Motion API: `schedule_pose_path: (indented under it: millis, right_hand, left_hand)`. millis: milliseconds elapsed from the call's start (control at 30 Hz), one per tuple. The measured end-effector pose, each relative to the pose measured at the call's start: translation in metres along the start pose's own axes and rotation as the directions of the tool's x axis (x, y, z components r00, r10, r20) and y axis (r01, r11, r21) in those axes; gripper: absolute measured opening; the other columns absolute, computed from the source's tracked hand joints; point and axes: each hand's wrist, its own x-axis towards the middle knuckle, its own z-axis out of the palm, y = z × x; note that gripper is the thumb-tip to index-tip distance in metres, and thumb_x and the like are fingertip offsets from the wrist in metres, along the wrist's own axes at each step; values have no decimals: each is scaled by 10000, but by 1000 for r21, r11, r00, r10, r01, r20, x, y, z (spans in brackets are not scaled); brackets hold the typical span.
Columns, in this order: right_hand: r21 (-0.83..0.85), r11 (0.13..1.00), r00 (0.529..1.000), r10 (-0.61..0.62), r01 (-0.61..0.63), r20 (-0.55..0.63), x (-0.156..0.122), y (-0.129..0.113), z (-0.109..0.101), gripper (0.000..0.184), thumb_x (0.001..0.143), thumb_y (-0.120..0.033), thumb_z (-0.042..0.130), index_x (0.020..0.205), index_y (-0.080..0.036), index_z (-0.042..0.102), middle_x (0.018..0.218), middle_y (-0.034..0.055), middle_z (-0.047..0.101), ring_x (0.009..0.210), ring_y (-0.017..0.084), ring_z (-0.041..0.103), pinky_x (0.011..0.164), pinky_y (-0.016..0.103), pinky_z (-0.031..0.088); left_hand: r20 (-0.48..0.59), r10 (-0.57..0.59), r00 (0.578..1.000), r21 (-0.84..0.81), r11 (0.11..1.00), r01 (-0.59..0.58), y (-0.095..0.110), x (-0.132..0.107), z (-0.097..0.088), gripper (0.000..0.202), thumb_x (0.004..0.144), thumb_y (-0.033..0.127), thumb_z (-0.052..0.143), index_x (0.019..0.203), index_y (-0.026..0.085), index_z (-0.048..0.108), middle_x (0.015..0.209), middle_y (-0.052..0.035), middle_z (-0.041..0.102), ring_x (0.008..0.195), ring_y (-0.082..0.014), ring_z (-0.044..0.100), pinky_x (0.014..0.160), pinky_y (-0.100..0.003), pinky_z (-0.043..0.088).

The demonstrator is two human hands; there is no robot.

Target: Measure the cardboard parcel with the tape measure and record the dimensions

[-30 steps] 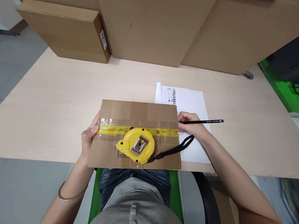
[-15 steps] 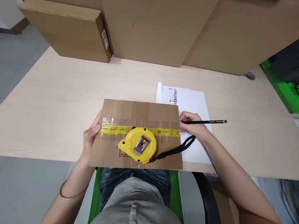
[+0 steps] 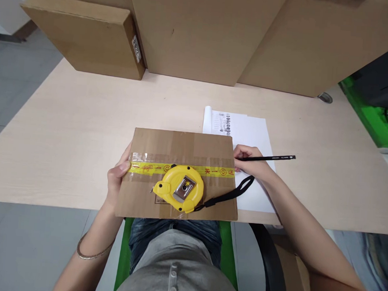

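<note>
A cardboard box (image 3: 180,144) with a strip of yellow printed tape is at the table's front edge, in front of me. My left hand (image 3: 117,178) grips its left side, thumb on the top face. On the box lies a yellow tape measure (image 3: 182,189), its metal clip facing up and its black wrist strap (image 3: 229,195) trailing right past the box's edge. My right hand (image 3: 251,160) is closed around a black pencil-like stick (image 3: 269,158), beside the box's right side; its fingertips are partly hidden by the box. Under that hand lie white paper sheets (image 3: 255,127).
Large cardboard boxes (image 3: 201,35) stand along the back of the table (image 3: 65,132), with a flatter carton (image 3: 78,40) at back left. A green bin-like thing (image 3: 365,117) with a black cable is on the right. A chair armrest (image 3: 268,261) is below the table edge.
Hardly anything differs; the whole view has shifted very slightly. Both hands, the box and the tape measure keep their places.
</note>
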Motion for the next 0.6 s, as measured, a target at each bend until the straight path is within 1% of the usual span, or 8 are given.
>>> schedule_pose_path:
  millis: [167, 300, 433, 600]
  right_hand:
    - [-3, 1000, 1000, -1, 1, -9, 1, 2, 0, 296, 621, -333, 839, 562, -233, 567, 475, -32, 585, 419, 105, 542, 422, 236, 436]
    - [0, 1000, 1000, -4, 4, -9, 1, 4, -1, 333, 627, -372, 869, 573, -236, 570, 479, -30, 594, 428, 113, 558, 430, 243, 458]
    - [-2, 1000, 1000, -4, 4, 5, 0, 2, -2, 367, 623, -396, 889, 564, -236, 565, 475, -32, 590, 427, 113, 553, 432, 245, 461]
    - [-14, 1000, 1000, -3, 3, 5, -1, 1, -1, 350, 635, -368, 870, 560, -235, 555, 468, -39, 574, 428, 106, 535, 433, 242, 454]
  left_hand:
    - [22, -20, 1000, 7, 1000, 20, 2, -2, 1, 554, 608, 404, 903, 1124, 266, 758, 747, 24, 798, 1033, -389, 805, 861, -446, 668]
    - [26, -15, 1000, 3, 1000, 15, 1, -3, 1, 488, 617, 418, 886, 1069, 280, 760, 776, 49, 825, 1002, -378, 819, 831, -438, 670]
    - [31, -46, 998, 17, 999, 46, 1, -3, 1, 479, 625, 448, 869, 1061, 279, 765, 798, 32, 841, 955, -385, 823, 807, -447, 671]
    - [50, -43, 998, 18, 999, 42, 1, -2, -1, 557, 629, 456, 865, 1147, 282, 762, 821, 11, 840, 1049, -402, 810, 840, -445, 666]
